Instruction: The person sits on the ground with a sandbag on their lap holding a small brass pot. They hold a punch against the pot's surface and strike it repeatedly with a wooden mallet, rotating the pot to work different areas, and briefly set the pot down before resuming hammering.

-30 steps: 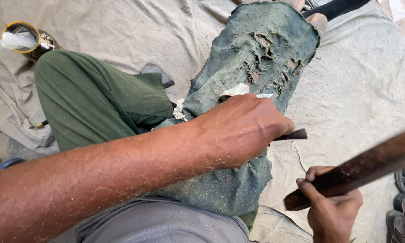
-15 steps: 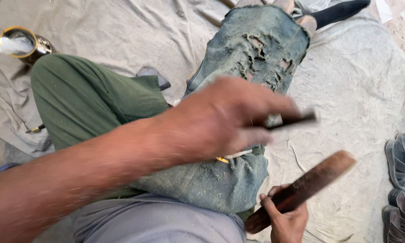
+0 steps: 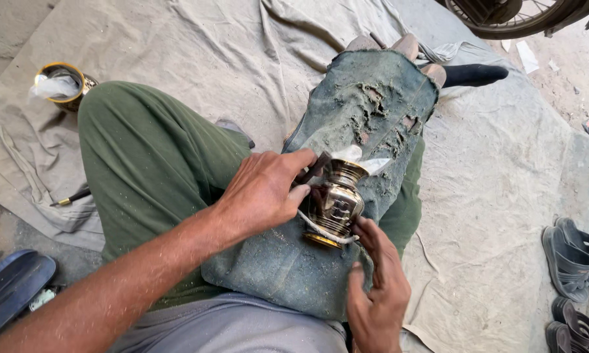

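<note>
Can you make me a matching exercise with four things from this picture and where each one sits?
Things:
1. brass pot
2. round tin
3. sandals
4. torn denim cloth

Places:
A. far right, on the ground
B. draped over the leg
C. between the left hand and right hand
D. top left, on the canvas sheet

Pairs: 1-C, 2-D, 3-A, 4-B

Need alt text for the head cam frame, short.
Two bare hands hold a small shiny brass pot on a torn, dusty denim cloth over the person's lap: left hand on its side, right hand at its base. Grey sandals lie on the ground sheet.
</note>
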Demonstrator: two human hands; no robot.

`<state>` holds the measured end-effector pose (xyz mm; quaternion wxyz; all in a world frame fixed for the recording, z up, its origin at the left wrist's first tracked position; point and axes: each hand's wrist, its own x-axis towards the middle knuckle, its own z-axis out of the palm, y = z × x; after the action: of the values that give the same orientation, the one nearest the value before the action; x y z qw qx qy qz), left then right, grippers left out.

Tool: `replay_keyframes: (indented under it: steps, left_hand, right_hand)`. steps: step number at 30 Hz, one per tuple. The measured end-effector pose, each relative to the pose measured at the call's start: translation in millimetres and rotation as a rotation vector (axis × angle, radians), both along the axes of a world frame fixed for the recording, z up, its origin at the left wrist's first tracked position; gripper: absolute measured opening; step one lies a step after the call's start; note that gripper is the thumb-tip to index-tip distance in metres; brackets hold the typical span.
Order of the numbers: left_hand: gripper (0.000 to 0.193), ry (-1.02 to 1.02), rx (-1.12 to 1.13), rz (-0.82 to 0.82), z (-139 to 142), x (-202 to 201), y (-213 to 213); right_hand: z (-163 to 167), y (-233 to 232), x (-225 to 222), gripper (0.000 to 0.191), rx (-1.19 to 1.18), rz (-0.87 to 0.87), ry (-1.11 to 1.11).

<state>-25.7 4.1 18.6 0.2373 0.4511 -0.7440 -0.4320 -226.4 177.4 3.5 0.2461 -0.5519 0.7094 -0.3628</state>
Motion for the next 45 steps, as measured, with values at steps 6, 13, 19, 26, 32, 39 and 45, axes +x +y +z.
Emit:
replay_keyframes:
  steps: [6, 13, 19, 26, 32, 39, 45]
  left_hand:
    - [0.027, 0.221, -0.029, 0.079, 21.3, 0.8, 11.9]
    - [0.017, 0.247, 0.135, 0.003, 1.4, 15.1, 24.3]
    - [0.030, 0.124, -0.082, -0.122, -5.6, 21.1, 50.4]
    - [0.029, 0.299, -0.495, -0.457, -38.6, 15.0, 76.4]
    - [0.024, 0.135, -0.887, -0.686, -45.3, 11.4, 87.9]
    - [0.078, 0.360, -0.361, -0.068, 33.4, 21.9, 20.1]
    - [0.078, 0.403, -0.271, -0.005, 29.0, 29.8, 17.3]
  right_hand:
    - [4.8, -39.1, -1.7, 0.062, 0.220, 0.002, 0.006]
    - [2.3, -28.0, 18.5, 0.046, -0.094, -0.164, -0.183]
    - [28.0, -45.7, 28.4, 0.042, -0.113, -0.107, 0.095]
    - [38.0, -81.2, 28.6, 0.077, 0.119, -0.088, 0.246]
    - [24.3, -83.9, 24.1, 0.093, 0.160, -0.144, 0.025]
    - [-21.9, -48.0, 41.0, 0.096, -0.620, 0.184, -0.411]
    - [-29.0, -60.6, 46.0, 0.091, -0.522, 0.268, -0.009]
